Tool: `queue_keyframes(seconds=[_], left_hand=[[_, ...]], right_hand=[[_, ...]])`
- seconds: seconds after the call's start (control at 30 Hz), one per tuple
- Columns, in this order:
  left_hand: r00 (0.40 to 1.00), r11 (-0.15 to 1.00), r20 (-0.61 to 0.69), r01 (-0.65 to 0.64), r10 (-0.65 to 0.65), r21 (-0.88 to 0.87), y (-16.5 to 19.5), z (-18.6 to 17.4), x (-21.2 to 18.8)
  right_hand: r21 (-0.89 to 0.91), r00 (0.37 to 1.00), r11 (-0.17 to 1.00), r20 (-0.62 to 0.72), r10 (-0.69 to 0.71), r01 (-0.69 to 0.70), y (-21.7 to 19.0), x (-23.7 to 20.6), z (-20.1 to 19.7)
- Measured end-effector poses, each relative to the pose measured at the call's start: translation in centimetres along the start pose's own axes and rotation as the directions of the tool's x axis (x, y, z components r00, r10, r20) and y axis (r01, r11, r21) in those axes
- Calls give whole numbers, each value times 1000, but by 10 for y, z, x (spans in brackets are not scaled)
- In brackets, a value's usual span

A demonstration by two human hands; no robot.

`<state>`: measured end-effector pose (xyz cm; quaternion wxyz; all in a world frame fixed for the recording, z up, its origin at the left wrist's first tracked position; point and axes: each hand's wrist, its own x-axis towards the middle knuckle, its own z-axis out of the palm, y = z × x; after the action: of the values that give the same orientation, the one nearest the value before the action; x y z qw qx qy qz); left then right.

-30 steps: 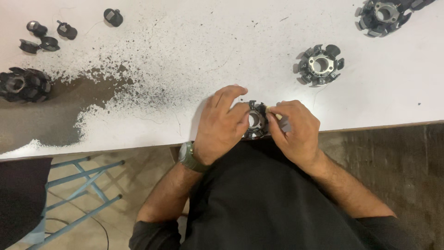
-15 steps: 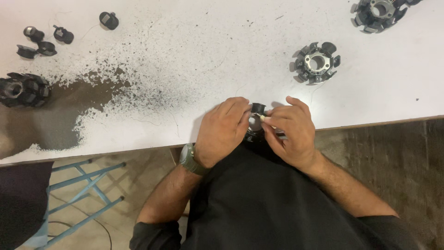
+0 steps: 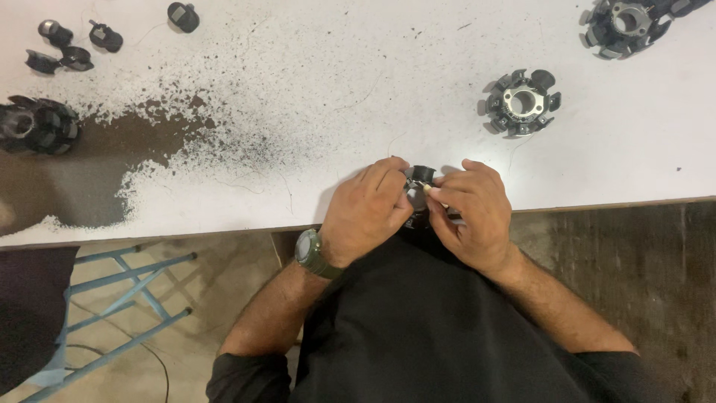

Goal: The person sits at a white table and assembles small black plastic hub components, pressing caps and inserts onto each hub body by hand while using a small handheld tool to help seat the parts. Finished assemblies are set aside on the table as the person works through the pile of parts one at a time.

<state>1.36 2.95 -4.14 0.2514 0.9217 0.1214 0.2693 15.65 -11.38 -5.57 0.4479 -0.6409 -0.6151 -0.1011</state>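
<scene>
Head cam looking straight down: both hands are bunched together at the near edge of the white table [image 3: 313, 89], working on a small black stator-like part [image 3: 419, 179] held right between them over the table edge. It looks like rigid metal and plastic, dense for its size and not slippery, so gripping it by the outer rim seems the way to go; any thin wire on it would be the fragile bit. Left hand [image 3: 365, 213], with a green wristwatch [image 3: 312, 254], is curled closed around the part's left side. Right hand [image 3: 473, 216] has fingers pinched at its top, maybe on a fine strand, hard to tell. Another stator core [image 3: 520, 102] sits farther back, well apart.
</scene>
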Motion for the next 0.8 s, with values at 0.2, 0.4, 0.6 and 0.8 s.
queue_keyframes(seconds=[0.2,0.4,0.6,0.8], left_hand=[[996,999,-84,-26,29,34,-4,15,-12],[991,999,-133,-3,9,45,3,13,-9],[990,992,-114,76,-88,-104,7,-25,-10],[923,939,-371,215,-106,268,-70,-105,-28]], right_hand=[[-37,999,998,-1,-53,53,0,0,7],[-97,997,994,54,-48,53,-3,2,6],[-247,995,968,85,50,-28,20,14,-9],[-463,987,881,75,145,-94,85,10,-44]])
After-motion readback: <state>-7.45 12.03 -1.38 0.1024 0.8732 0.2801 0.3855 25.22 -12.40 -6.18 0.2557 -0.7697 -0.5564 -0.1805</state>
